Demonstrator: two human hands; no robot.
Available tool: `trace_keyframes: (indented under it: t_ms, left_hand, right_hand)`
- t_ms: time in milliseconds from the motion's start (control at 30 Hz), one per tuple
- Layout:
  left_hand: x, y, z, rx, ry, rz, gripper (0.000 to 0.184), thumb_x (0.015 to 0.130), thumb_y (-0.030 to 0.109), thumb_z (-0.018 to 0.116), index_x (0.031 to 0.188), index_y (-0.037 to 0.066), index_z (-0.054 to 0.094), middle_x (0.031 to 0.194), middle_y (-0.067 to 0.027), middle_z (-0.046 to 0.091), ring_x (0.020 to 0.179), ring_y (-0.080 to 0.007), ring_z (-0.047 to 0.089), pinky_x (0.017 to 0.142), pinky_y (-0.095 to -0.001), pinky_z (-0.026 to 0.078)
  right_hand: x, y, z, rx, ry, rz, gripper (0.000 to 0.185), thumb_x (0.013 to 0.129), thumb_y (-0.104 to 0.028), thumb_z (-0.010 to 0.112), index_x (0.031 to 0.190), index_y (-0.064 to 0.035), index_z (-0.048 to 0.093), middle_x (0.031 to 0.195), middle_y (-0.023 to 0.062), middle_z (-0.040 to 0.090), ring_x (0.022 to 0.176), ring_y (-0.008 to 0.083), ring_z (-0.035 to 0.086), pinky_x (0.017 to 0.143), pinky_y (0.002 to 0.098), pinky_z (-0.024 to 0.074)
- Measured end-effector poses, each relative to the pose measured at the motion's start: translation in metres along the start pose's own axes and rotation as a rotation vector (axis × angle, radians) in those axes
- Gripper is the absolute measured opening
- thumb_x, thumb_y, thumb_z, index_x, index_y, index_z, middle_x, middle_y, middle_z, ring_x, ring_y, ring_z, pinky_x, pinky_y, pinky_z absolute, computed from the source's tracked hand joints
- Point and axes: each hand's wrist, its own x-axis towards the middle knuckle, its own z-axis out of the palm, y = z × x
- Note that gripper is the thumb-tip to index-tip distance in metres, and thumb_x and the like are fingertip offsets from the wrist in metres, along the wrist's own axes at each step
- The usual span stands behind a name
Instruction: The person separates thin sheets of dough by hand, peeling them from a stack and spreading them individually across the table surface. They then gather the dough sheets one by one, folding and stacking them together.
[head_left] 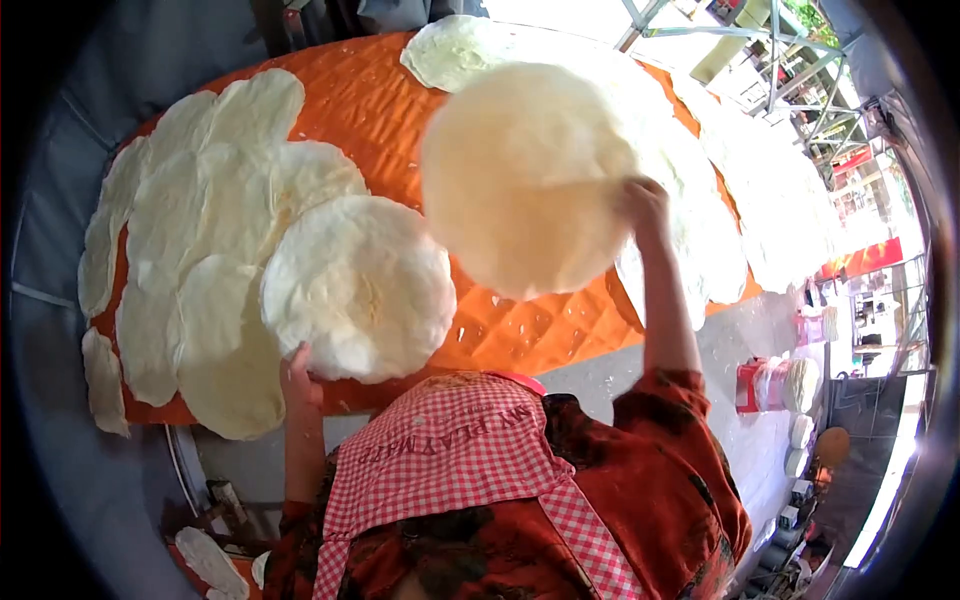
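Observation:
My right hand (645, 208) grips the right edge of a thin round flatbread (520, 180), which is held up above the table and blurred by motion. Its fingers are pinched on the rim. Lower left of it, my left hand (303, 378) holds the near edge of a thick white round stack of flatbreads (360, 285); the fingers underneath are hidden. Flat on the left side of the table lie several overlapping pale flatbreads (230, 340). More flatbreads (460, 50) are spread at the far side, behind the raised one.
An orange cloth (350, 85) with white crumbs covers the table. Grey sheeting (50, 190) hangs at the left. On the floor to the right stand pink-and-white bundles (775, 385). Metal framing (800, 70) rises at the far right, in bright light.

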Motion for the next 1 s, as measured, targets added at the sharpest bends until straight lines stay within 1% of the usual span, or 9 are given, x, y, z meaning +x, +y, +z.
trace_keyframes:
  t_ms: [200,267,533,667,733,800,833,900,1000]
  left_hand:
    - [-0.007,-0.017,-0.007,-0.029,0.132,-0.028,0.044,0.081,0.012,0.061,0.123,0.001,0.050,0.116,-0.0101,0.056,0.105,-0.0252,0.055,0.088,-0.0377,0.046]
    - [-0.009,-0.011,0.005,0.023,0.138,-0.006,0.045,0.081,0.011,0.061,0.123,0.002,0.049,0.117,-0.0099,0.056,0.105,-0.0257,0.055,0.088,-0.0381,0.046]
    - [-0.004,0.003,0.006,0.027,0.168,-0.102,0.040,0.081,0.008,0.060,0.119,0.001,0.052,0.117,-0.0117,0.057,0.104,-0.0268,0.058,0.085,-0.0422,0.049]
    - [-0.007,0.000,-0.002,0.036,0.195,-0.095,0.038,0.080,0.008,0.062,0.116,0.000,0.053,0.112,-0.0112,0.059,0.102,-0.0269,0.059,0.081,-0.0409,0.052]
    - [-0.020,0.015,0.012,0.022,0.174,-0.116,0.037,0.080,0.007,0.061,0.116,0.000,0.053,0.109,-0.0100,0.060,0.099,-0.0269,0.060,0.078,-0.0401,0.053]
    - [-0.018,0.016,0.015,0.114,0.076,-0.054,0.035,0.080,0.005,0.061,0.114,0.001,0.054,0.106,-0.0091,0.060,0.097,-0.0271,0.061,0.076,-0.0395,0.054]
    - [-0.018,0.014,0.009,0.216,0.010,0.023,0.033,0.080,0.005,0.061,0.113,0.001,0.054,0.105,-0.0089,0.060,0.096,-0.0272,0.061,0.074,-0.0393,0.054]
    - [-0.025,0.035,0.027,-0.144,-0.050,-0.145,0.028,0.082,0.005,0.060,0.109,0.002,0.056,0.102,-0.0090,0.060,0.096,-0.0264,0.061,0.074,-0.0384,0.054]
    - [0.007,0.019,-0.007,0.732,-0.352,0.451,0.026,0.084,0.007,0.058,0.110,0.004,0.056,0.103,-0.0099,0.060,0.096,-0.0249,0.061,0.077,-0.0381,0.053]
  right_hand:
    - [0.002,0.142,-0.110,-0.150,0.310,0.306,0.019,0.075,-0.010,0.058,0.091,0.0001,0.062,0.074,0.0057,0.060,0.061,0.0172,0.059,0.049,0.0290,0.0492]
    - [0.029,0.199,-0.127,-0.476,0.287,0.134,0.020,0.075,-0.009,0.057,0.092,0.0019,0.060,0.076,0.0084,0.060,0.062,0.0192,0.060,0.050,0.0328,0.0522]
    - [-0.046,-0.012,-0.055,-0.070,0.205,0.028,0.018,0.081,-0.016,0.060,0.090,-0.0009,0.063,0.076,0.0020,0.060,0.063,0.0104,0.055,0.052,0.0240,0.0434]
    - [-0.112,0.028,-0.150,-0.052,0.244,0.145,0.027,0.080,-0.016,0.064,0.102,-0.0013,0.060,0.087,0.0055,0.061,0.073,0.0145,0.058,0.060,0.0232,0.0477]
    - [-0.140,0.103,-0.213,-1.027,0.490,-0.219,0.041,0.078,-0.012,0.068,0.113,0.0025,0.054,0.102,0.0099,0.060,0.086,0.0204,0.059,0.071,0.0261,0.0503]
    - [-0.189,0.060,-0.111,-1.293,0.506,-0.580,0.048,0.075,-0.004,0.070,0.119,0.0032,0.050,0.110,0.0129,0.058,0.095,0.0223,0.058,0.079,0.0310,0.0501]
    - [-0.211,0.044,-0.042,-0.655,0.298,-0.378,0.050,0.073,0.001,0.069,0.120,0.0001,0.051,0.113,0.0149,0.058,0.102,0.0214,0.056,0.084,0.0345,0.0485]
    - [-0.246,0.040,0.077,-0.596,-0.221,-0.137,0.056,0.072,-0.002,0.072,0.124,-0.0029,0.049,0.117,0.0149,0.057,0.104,0.0242,0.056,0.088,0.0362,0.0458]
    - [-0.292,0.011,0.242,-0.692,-0.658,-0.561,0.062,0.072,-0.015,0.070,0.127,-0.0010,0.045,0.122,0.0216,0.052,0.113,0.0328,0.051,0.090,0.0422,0.0460]
